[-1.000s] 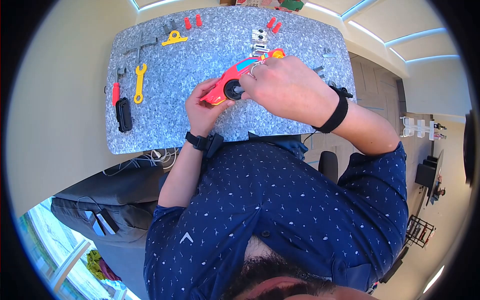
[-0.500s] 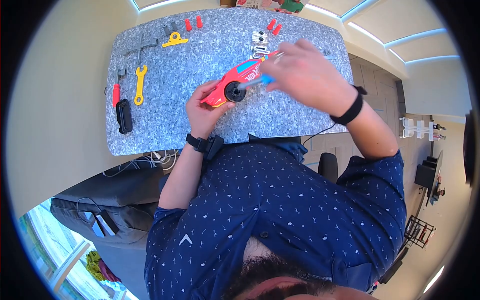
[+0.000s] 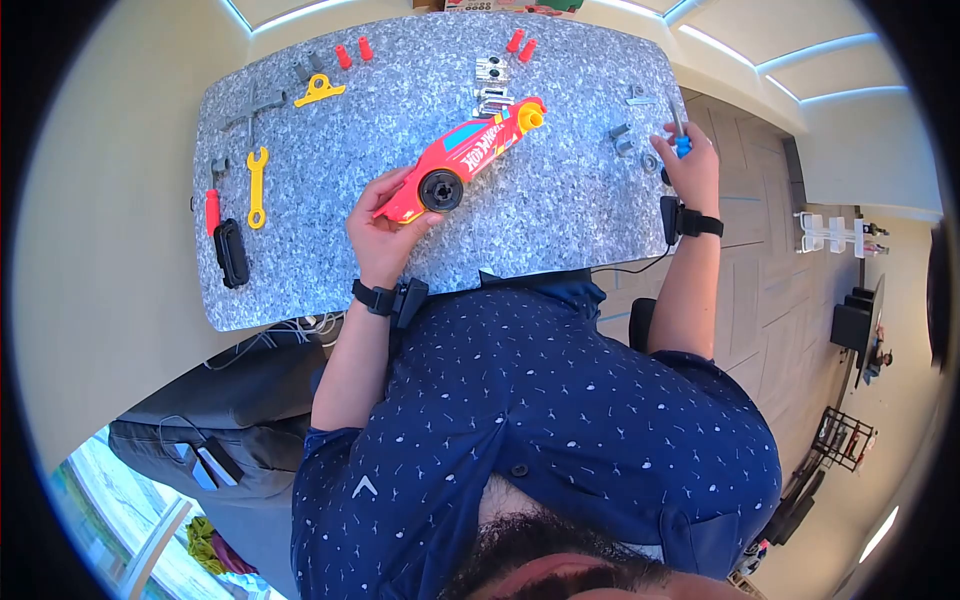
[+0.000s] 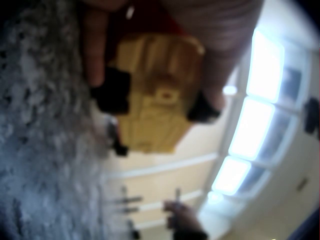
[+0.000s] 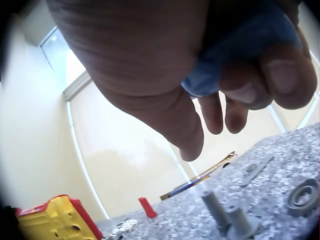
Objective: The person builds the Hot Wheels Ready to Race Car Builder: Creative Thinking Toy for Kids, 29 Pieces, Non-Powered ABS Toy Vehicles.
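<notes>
So, red Hot Wheels toy car (image 3: pixel 466 156): in my left hand, at the middle of the grey speckled table (image 3: pixel 560 225), one side up. Slants from my left hand away and to my right. Can't tell if it touches the tabletop.
Left hand (image 3: pixel 378 232): curled on the car's near end, fingers on one side, thumb on the other.
Black wheel (image 3: pixel 441 190): on the car's upturned side, between my left fingers and thumb.
Yellow underside (image 4: pixel 160 95): blurred in the left wrist view, my digits either side of it.
Yellow end piece (image 3: pixel 531 117): far end of the car, well apart from both hands.
Right hand (image 3: pixel 692 172): out by the right table edge, well apart from the car; fingers wrapped round a handle.
Blue-handled screwdriver (image 3: pixel 683 146): in that right grip, shaft pointing away from me.
Grey pegs (image 3: pixel 621 140): between car and right hand, nearer the hand.
Grey ring (image 3: pixel 650 162): just beside my right fingers.
Chrome piece (image 3: pixel 492 102): just beyond the car.
Yellow wrench (image 3: pixel 257 188): flat, well left of my left hand.
</notes>
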